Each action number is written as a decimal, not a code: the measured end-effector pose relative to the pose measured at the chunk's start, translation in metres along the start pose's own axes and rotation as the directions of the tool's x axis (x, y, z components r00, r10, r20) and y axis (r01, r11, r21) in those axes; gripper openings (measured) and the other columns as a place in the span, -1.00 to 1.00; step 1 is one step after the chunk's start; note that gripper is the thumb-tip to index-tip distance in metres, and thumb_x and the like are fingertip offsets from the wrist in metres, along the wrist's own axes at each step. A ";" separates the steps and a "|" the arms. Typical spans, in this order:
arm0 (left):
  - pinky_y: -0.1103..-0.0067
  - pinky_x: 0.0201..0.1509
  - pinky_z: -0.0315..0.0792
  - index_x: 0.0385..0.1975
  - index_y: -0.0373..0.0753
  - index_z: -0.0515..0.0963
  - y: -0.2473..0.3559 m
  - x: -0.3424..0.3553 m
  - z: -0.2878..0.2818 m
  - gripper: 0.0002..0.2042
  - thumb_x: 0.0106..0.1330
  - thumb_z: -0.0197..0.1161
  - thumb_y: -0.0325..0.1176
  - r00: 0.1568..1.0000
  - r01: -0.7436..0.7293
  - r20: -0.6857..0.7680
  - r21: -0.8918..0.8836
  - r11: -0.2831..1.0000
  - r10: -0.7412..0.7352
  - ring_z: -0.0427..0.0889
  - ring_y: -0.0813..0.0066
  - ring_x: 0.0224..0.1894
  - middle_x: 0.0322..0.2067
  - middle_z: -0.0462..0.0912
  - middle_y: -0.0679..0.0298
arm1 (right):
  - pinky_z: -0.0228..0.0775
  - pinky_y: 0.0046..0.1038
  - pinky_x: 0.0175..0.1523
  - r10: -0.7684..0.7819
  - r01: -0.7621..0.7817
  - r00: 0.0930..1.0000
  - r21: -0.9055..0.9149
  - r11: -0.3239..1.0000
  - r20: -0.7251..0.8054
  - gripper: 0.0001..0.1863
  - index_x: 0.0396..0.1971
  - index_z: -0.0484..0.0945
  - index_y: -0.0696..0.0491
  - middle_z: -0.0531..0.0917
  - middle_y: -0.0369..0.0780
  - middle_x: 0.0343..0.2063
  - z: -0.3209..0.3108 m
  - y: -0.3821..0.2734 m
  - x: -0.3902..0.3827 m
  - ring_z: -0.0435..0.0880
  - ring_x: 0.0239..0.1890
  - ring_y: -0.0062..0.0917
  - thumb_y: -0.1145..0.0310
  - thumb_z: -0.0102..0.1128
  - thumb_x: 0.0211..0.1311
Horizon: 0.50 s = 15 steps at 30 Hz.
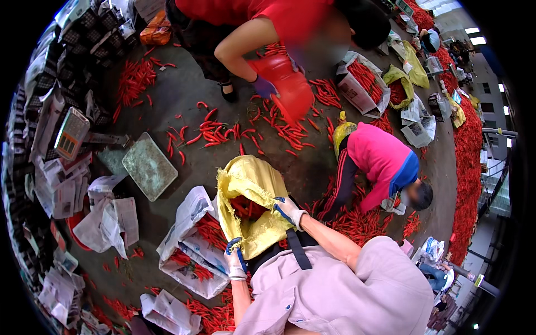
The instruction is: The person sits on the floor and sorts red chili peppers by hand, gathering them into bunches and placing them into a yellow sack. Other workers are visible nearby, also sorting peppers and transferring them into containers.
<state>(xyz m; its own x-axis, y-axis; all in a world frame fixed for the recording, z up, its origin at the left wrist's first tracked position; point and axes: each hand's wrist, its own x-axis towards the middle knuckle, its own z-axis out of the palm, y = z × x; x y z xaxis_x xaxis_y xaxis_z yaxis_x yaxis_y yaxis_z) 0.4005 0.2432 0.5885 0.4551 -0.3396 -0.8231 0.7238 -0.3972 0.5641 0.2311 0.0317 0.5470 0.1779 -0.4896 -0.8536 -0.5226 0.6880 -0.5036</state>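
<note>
A yellow woven sack [259, 177] with a frayed rim hangs in front of me, and red chili peppers [245, 207] show inside its mouth. My left hand [235, 262], in a white and blue work glove, is closed on the rim at the near left. On the right side of the mouth, my right hand [289, 212], gloved alike, grips the rim too. Just left of the sack stands a paper-lined crate [209, 279] with chili peppers in it. The sack's bottom is hidden from me.
Ahead, a person in red tips a red basin [287, 89] over loose chilies on the floor. To the right, a person in pink [379, 153] bends over a chili heap [360, 226]. A platform scale [149, 166] stands left; stacked black crates [72, 39] line the far left.
</note>
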 end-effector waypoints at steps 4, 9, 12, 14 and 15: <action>0.77 -0.29 0.31 -0.25 -0.31 0.59 -0.001 0.008 -0.016 -0.67 0.13 -0.14 -0.68 0.999 0.019 0.036 0.015 1.000 -0.019 0.46 0.69 -0.39 -0.29 0.61 0.36 | 0.24 -0.58 -0.50 -0.058 0.058 0.997 -0.004 0.998 -0.042 -0.83 -0.40 0.55 0.11 0.54 -0.36 -0.60 0.011 0.007 0.000 0.42 -0.60 -0.70 0.49 -0.06 0.12; 0.78 -0.33 0.30 -0.23 -0.27 0.60 0.012 0.003 -0.004 -0.66 0.15 -0.13 -0.66 0.996 0.034 0.074 0.154 0.987 -0.046 0.43 0.70 -0.44 -0.32 0.59 0.41 | 0.24 -0.59 -0.49 -0.154 0.152 0.982 -0.024 0.988 -0.109 -0.81 -0.39 0.56 0.11 0.53 -0.36 -0.60 0.003 0.039 0.022 0.43 -0.59 -0.69 0.52 -0.08 0.12; 0.77 -0.35 0.29 -0.24 -0.27 0.61 0.016 0.002 0.000 -0.70 0.17 -0.07 -0.66 0.994 0.053 0.087 0.100 0.994 -0.061 0.41 0.71 -0.45 -0.34 0.59 0.42 | 0.24 -0.58 -0.48 -0.128 0.132 0.983 0.016 0.991 -0.129 -0.81 -0.38 0.57 0.12 0.53 -0.36 -0.59 0.003 0.045 0.023 0.42 -0.58 -0.70 0.52 -0.08 0.13; 0.76 -0.29 0.32 -0.26 -0.28 0.61 0.018 0.005 -0.008 -0.72 0.18 -0.04 -0.65 0.995 0.042 0.083 0.099 0.994 -0.051 0.45 0.68 -0.40 -0.33 0.60 0.39 | 0.23 -0.58 -0.48 -0.100 0.103 0.988 0.015 0.995 -0.113 -0.82 -0.43 0.57 0.11 0.52 -0.37 -0.61 0.011 0.021 0.007 0.41 -0.58 -0.71 0.49 -0.07 0.13; 0.76 -0.27 0.33 -0.26 -0.29 0.61 0.019 0.004 -0.006 -0.71 0.17 -0.05 -0.66 0.996 0.014 0.091 0.100 0.995 -0.024 0.46 0.68 -0.39 -0.32 0.60 0.39 | 0.22 -0.58 -0.48 -0.063 0.067 0.993 0.041 0.997 -0.099 -0.83 -0.43 0.57 0.10 0.52 -0.37 -0.62 0.010 0.013 0.001 0.41 -0.58 -0.71 0.48 -0.06 0.13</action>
<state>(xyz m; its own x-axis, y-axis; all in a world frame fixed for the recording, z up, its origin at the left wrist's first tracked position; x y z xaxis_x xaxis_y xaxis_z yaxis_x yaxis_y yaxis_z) 0.4194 0.2391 0.5954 0.3890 -0.4060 -0.8269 0.6747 -0.4856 0.5558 0.2329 0.0459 0.5379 0.1272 -0.5825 -0.8028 -0.4745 0.6750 -0.5650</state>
